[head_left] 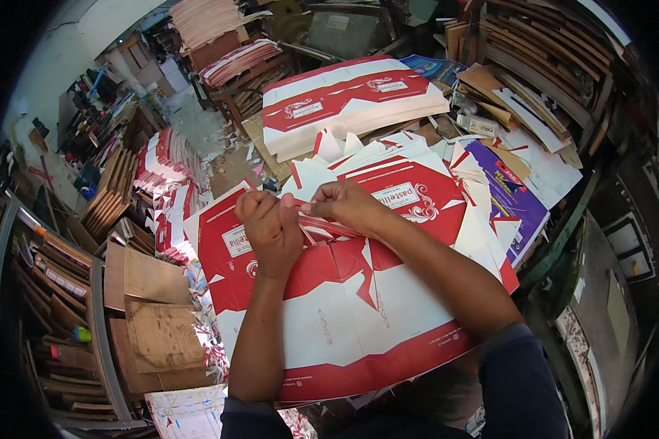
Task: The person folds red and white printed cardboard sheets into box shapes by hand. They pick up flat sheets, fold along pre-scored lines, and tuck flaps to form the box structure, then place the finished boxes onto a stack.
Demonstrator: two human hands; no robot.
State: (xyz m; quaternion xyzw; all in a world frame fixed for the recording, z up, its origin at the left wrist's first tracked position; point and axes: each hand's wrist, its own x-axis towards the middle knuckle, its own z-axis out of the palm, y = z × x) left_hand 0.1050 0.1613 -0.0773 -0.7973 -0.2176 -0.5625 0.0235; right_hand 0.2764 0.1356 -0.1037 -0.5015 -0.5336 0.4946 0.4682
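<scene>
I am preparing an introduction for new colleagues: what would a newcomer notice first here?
Probably the red-and-white printed sheets in the middle, with the left hand and right hand close together above them. Behind lies a similar stack; right of centre, a purple sheet.

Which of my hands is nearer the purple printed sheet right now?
Right. The right hand is left of the purple printed sheet, apart from it; the left hand is farther left, beyond the right.

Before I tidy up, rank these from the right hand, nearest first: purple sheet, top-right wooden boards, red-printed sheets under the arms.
1. Red-printed sheets: beneath the right hand.
2. Purple sheet: to its right.
3. Wooden boards: farthest, upper right.
</scene>
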